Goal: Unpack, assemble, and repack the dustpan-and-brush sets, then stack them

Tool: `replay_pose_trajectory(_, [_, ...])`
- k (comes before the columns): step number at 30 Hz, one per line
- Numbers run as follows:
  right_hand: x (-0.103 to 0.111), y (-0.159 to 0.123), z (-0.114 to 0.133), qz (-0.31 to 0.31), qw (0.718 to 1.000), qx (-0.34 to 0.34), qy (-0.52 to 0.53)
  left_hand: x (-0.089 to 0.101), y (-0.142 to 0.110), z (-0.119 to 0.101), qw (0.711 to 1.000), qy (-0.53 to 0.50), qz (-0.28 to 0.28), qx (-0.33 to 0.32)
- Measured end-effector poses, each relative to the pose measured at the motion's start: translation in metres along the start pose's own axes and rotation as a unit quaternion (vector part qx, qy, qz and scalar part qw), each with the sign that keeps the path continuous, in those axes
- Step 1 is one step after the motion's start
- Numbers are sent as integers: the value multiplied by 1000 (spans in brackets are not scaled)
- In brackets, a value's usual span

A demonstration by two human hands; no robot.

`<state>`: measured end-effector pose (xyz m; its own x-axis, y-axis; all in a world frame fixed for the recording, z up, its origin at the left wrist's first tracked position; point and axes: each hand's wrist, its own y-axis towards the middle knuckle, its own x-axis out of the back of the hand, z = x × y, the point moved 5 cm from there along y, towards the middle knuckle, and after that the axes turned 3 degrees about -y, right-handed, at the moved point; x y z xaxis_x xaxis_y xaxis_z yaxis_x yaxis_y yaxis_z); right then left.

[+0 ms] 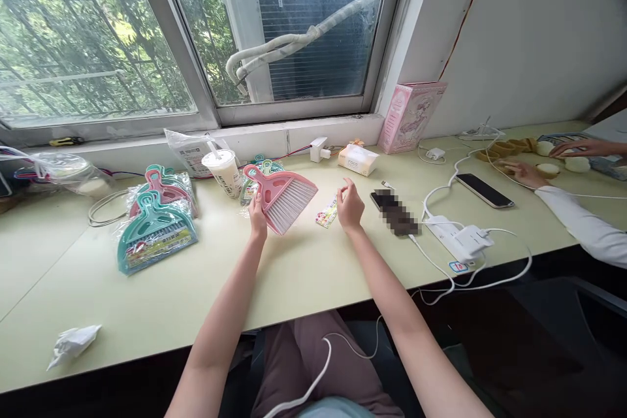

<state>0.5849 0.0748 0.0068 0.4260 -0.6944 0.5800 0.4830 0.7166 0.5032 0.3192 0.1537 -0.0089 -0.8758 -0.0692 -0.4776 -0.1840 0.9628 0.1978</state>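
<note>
My left hand (257, 217) is closed around the left edge of a small pink dustpan (273, 192). A hand brush with pale bristles (292, 204) sits in the pan, its bristles facing right and toward me. My right hand (351, 206) has its fingers curled in a pinch at the upper end of a colourful printed card (326, 214). Left of my hands, packaged teal (157, 235) and pink (164, 191) dustpan sets lie in clear plastic. Another wrapped green set (264, 170) is partly hidden behind the pink dustpan.
A lidded drink cup (223, 173), tissue pack (358, 160) and pink box (411, 117) stand along the window side. Rightward are a blurred-out phone (396, 212), another phone (484, 190) and a cabled power strip (448, 236). A co-worker's hands (526, 173) handle round pieces. Crumpled tissue (73, 344) lies front left.
</note>
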Motion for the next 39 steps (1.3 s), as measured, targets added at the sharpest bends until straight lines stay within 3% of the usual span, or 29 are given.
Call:
replay_pose_trajectory(3, [3,-20,38,-19,992,121,2,-15,-18,0,996,82,25,-29])
replay_pose_trajectory(7, [-18,-42,67,46,978,197,-54,-36,-48,2,981,176,76,-41])
replay_pose_trajectory(10, [-27,-43,67,79,978,179,-71,-43,-62,1,978,188,83,-47])
replay_pose_trajectory(17, [-11,-36,65,45,989,137,-17,-53,-74,-3,976,177,119,-41])
replay_pose_trajectory(23, [-13,-25,57,92,988,51,112,-59,-73,-5,957,214,181,-70])
replay_pose_trajectory(29, [-9,-10,51,170,960,32,219,-60,-64,0,940,254,214,-72])
replay_pose_trajectory(32, [0,-4,42,198,924,-20,327,-41,-41,-3,967,212,131,-54])
replay_pose_trajectory(35, [13,3,31,178,894,-66,405,0,-5,-23,981,157,-42,-106])
replay_pose_trajectory(37, [21,8,23,141,915,-78,369,26,17,-38,977,141,-95,-129])
replay_pose_trajectory(39, [26,12,15,98,961,-80,248,43,33,-44,980,144,-92,-106])
